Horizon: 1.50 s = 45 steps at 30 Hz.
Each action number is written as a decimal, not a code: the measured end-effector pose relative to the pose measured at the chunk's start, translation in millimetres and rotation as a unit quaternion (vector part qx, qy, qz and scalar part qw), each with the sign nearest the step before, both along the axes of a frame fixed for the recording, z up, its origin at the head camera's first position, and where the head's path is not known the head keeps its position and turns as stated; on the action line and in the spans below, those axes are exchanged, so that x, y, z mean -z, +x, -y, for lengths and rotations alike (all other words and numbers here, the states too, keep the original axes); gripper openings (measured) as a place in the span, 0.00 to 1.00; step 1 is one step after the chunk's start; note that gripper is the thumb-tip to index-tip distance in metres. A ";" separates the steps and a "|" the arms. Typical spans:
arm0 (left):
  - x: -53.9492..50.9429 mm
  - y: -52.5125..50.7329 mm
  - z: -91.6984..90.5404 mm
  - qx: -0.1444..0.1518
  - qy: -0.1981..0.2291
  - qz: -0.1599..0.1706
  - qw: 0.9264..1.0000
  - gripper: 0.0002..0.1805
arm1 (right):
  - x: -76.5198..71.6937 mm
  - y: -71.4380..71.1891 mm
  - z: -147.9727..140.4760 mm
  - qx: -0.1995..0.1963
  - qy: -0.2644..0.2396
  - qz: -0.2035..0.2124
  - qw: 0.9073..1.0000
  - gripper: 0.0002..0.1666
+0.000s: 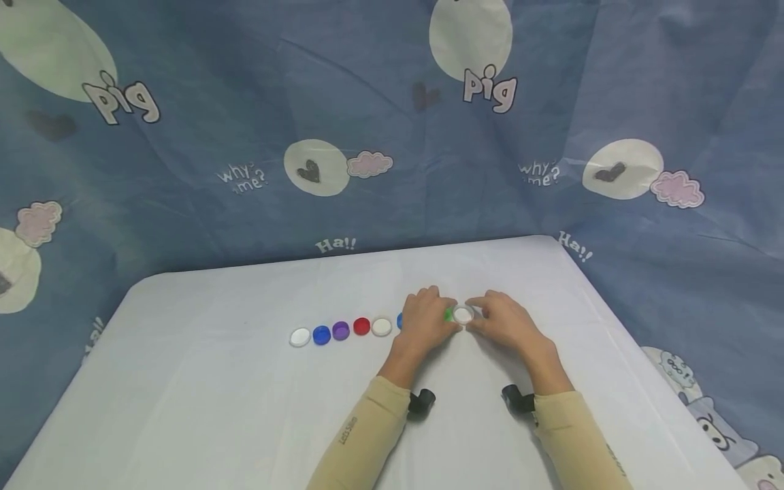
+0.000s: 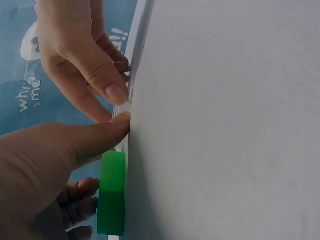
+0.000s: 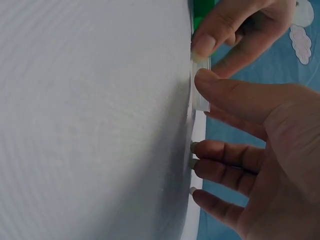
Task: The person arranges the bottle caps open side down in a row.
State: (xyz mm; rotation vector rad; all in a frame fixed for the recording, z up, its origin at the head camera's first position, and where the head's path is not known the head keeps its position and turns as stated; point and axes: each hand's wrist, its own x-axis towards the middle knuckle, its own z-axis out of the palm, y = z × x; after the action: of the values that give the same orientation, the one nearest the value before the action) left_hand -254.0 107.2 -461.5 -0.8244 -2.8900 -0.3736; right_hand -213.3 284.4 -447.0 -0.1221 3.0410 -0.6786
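Observation:
My left hand [image 1: 424, 318] and right hand [image 1: 505, 321] meet over a round white lid with a clear rim [image 1: 463, 314] at the right end of a row of coloured lids. Thumb and forefinger of each hand pinch it from opposite sides. In the right wrist view the clear lid [image 3: 201, 90] stands low against the table, a thumb of each hand at its edge. Just left of it is a green lid [image 2: 111, 195], partly covered by my left hand in the head view. A blue lid [image 1: 400, 320] also shows only partly behind that hand.
Leftward the row runs on with a cream lid [image 1: 382, 327], a red lid [image 1: 361, 327], a purple lid [image 1: 340, 331], a blue lid [image 1: 321, 335] and a white lid [image 1: 299, 337]. They lie on a white-covered table [image 1: 184, 408], with a patterned blue cloth [image 1: 380, 218] behind.

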 end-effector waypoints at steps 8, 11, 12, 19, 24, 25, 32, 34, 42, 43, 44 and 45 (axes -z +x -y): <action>0.1 0.0 -0.9 -0.001 0.010 -0.009 1.000 0.25 | 0.0 0.5 3.4 -0.012 0.011 -0.010 1.000 0.27; -0.7 0.5 -1.1 0.000 0.011 -0.009 1.000 0.25 | -0.2 0.2 3.1 -0.008 0.006 -0.010 1.000 0.27; -1.1 0.5 -1.1 0.001 0.012 -0.008 1.000 0.25 | -0.3 0.3 3.0 -0.005 0.004 -0.009 1.000 0.27; -4.4 0.0 -0.8 0.002 0.024 -0.010 1.000 0.25 | -2.2 -0.6 1.5 0.001 -0.014 -0.020 1.000 0.27; -6.3 -1.1 0.0 0.005 0.029 -0.021 0.999 0.22 | -3.2 -2.8 -1.5 -0.002 -0.031 -0.028 0.999 0.25; -6.5 -1.3 0.0 0.006 0.029 -0.024 0.999 0.22 | -3.5 -3.2 -2.3 -0.003 -0.032 -0.027 0.999 0.25; -5.5 -2.1 -0.8 0.006 0.031 -0.043 0.999 0.20 | -5.7 -5.8 -4.9 -0.006 -0.050 -0.024 0.998 0.23; -5.6 -2.3 -0.9 0.005 0.031 -0.051 0.998 0.19 | -5.7 -6.9 -5.3 -0.010 -0.060 -0.024 0.998 0.21; -9.7 -1.1 -0.5 -0.006 0.034 -0.084 0.996 0.16 | -6.1 -7.0 -7.0 -0.024 -0.076 -0.029 0.996 0.19; -9.7 -0.6 -0.4 -0.007 0.033 -0.084 0.996 0.16 | -6.1 -6.2 -7.1 -0.023 -0.080 -0.028 0.996 0.19; -9.6 -0.1 -0.2 -0.009 0.032 -0.084 0.996 0.16 | -5.7 -5.4 -7.5 -0.023 -0.083 -0.027 0.996 0.19; -9.3 0.4 0.0 -0.011 0.030 -0.083 0.996 0.16 | -5.0 -4.8 -7.8 -0.023 -0.086 -0.027 0.996 0.20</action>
State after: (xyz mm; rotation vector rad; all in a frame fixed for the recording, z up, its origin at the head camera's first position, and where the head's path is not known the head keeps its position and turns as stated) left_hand -253.6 107.2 -452.1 -0.7745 -2.7183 -0.3690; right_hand -218.1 292.2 -442.0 -0.2164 3.0145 -0.9470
